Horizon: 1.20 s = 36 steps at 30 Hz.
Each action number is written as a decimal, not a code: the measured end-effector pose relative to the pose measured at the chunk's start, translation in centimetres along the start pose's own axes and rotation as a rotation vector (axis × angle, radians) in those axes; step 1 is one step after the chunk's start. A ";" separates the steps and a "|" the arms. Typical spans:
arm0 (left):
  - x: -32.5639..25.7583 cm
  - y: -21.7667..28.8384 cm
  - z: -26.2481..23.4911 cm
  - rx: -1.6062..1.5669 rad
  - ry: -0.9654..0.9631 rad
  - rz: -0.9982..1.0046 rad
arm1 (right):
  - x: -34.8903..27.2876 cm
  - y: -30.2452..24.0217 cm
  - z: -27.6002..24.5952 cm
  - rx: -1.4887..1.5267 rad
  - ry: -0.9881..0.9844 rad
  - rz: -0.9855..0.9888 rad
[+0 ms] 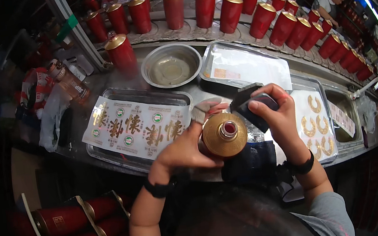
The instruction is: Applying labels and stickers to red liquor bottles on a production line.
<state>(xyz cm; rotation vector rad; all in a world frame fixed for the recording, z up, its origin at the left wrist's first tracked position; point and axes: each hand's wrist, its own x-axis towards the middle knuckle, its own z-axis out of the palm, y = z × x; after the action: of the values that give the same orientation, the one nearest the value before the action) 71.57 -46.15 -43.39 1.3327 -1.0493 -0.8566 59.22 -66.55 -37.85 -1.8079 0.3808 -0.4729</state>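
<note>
My left hand (pixel 184 149) grips a red bottle with a gold shoulder and open neck (pixel 225 134), held upright over my lap at the table's front edge. Its fingertips also pinch a small pale label strip (pixel 203 109) against the bottle. My right hand (pixel 278 113) holds a dark flat pad or scraper (pixel 249 102) just above and to the right of the bottle's top. Both wrists wear black bands.
Metal trays hold white sheets with gold and green labels (pixel 136 124), a blank sheet (pixel 248 67) and gold curved stickers (pixel 315 124). A steel bowl (pixel 171 65) sits behind. A curved row of red gold-capped bottles (pixel 261 19) lines the back. Another person (pixel 329 1) works far right. Red bottles (pixel 70 220) lie lower left.
</note>
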 end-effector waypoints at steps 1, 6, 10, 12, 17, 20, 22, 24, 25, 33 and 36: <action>-0.3 0.0 0.8 0.153 0.111 0.109 | -0.1 0.2 -0.2 0.027 0.020 0.016; -1.7 1.2 4.4 0.593 0.446 0.168 | 0.2 -0.2 0.8 -0.056 -0.091 -0.050; -0.7 0.0 2.2 0.267 0.300 0.140 | 3.8 0.5 0.8 0.090 -0.207 0.056; -1.1 -0.6 1.5 -0.047 0.195 0.073 | 5.3 0.3 1.3 0.131 -0.359 0.023; -0.7 -0.2 0.8 -0.052 0.037 0.010 | 8.3 0.0 3.6 -0.156 -0.518 -0.075; -0.7 0.0 1.1 -0.209 0.213 0.059 | 7.8 -1.4 3.6 0.118 -0.724 -0.012; -0.9 -0.8 0.4 -0.194 0.141 0.026 | 8.3 -0.1 4.1 0.010 -0.589 -0.048; -1.3 -1.1 1.5 -0.302 0.191 0.048 | 8.3 0.4 3.6 -0.168 -0.409 -0.101; -1.3 -1.0 1.6 -0.306 0.194 0.050 | 7.9 -0.1 2.9 -0.171 -0.411 -0.100; -1.5 -1.6 4.0 0.269 0.484 0.264 | 0.3 0.7 1.3 -0.210 -0.171 -0.500; -1.0 -1.4 4.8 0.340 0.517 0.328 | -5.1 0.7 1.6 -0.248 -0.073 -0.718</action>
<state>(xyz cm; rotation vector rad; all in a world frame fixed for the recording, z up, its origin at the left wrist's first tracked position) 66.84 -46.92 -45.12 1.5007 -0.9813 -0.0731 55.57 -62.96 -39.53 -2.1760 -0.2959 -0.8765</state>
